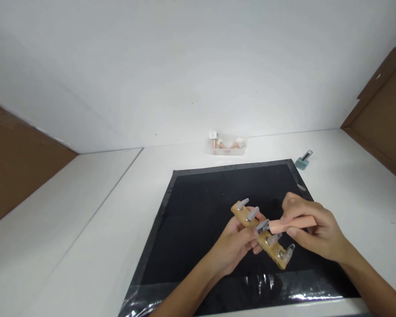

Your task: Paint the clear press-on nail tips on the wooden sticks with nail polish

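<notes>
My left hand grips a small wooden strip that carries several clear artificial nail tips standing up along it. It holds the strip tilted above the black mat. My right hand is closed round a slim pink bottle or pen. The dark tip of that pink thing touches a nail tip near the middle of the strip.
A clear tray with small pink and white bottles stands beyond the mat on the white table. A small teal bottle lies by the mat's far right corner. Brown cardboard walls rise at both sides.
</notes>
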